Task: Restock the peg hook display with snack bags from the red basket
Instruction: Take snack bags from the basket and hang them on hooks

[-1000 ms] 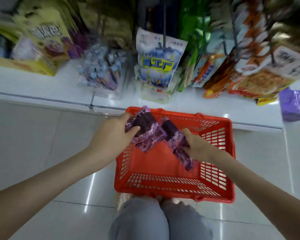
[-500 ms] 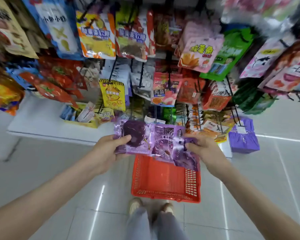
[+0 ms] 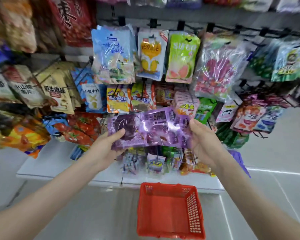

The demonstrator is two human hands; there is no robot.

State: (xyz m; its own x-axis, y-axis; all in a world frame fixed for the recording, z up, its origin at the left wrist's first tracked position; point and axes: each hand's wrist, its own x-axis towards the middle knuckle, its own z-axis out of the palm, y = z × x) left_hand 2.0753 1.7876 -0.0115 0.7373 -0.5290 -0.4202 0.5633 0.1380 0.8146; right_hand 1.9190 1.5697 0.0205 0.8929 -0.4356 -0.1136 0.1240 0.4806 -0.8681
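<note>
Head view, looking forward and down at a shop's peg hook display [image 3: 153, 25] crowded with hanging snack bags. The red basket [image 3: 196, 213] sits on the pale floor at the bottom centre, just in front of the display's white base shelf [image 3: 55, 168]. Its red floor shows, with no bags visible in it.

Directly above the basket, held up in front of the display's lower rows, is a fanned bunch of shiny purple snack bags [image 3: 151, 130], lying sideways. How many bags there are cannot be told through the glare. The left hand [image 3: 102, 149] grips the bunch's left end, above and to the left of the basket, with the thumb pressed across the front. The right hand [image 3: 204, 142] grips the right end, above and slightly to the right of the basket, with its fingers curled behind the bags.

A second ago both hands were down inside the basket, gathering these same bags. Half a second ago they were just above its rim. Now they are well above it and the gaze has tilted up to the hooks.

This suggests the pick-up is finished and hanging comes next: choose a hook, turn the bags upright and thread the hang holes. Blurred purple packs [image 3: 133, 161] hang low, between the bunch and the basket. They may be the matching row, but that cannot be told.
</note>
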